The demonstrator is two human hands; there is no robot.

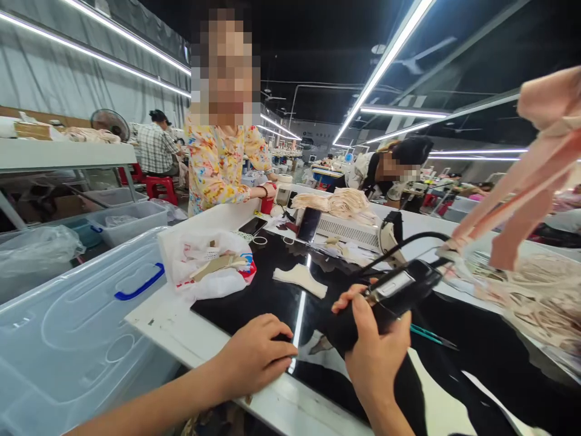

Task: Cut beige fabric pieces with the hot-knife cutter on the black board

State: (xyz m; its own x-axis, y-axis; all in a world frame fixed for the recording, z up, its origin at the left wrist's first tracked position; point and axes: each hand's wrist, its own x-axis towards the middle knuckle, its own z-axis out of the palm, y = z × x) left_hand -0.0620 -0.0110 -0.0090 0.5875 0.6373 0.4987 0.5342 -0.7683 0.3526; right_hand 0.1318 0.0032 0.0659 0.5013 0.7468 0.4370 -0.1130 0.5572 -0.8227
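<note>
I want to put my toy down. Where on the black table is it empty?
Bare black top lies between the plastic bag, the cloth piece and the left hand. It is crowded behind, around the phones, and right, by the fabric heap.

A white worktable (209,221) carries a glossy black mat (490,357), on which lie a pale fabric piece (300,280) and teal scissors (433,336), with a white plastic bag (204,263), a phone (253,226) and heaped pale fabric (540,297) beside it

No legible text; print on white plastic bag (206,263) too blurred to read.
</note>
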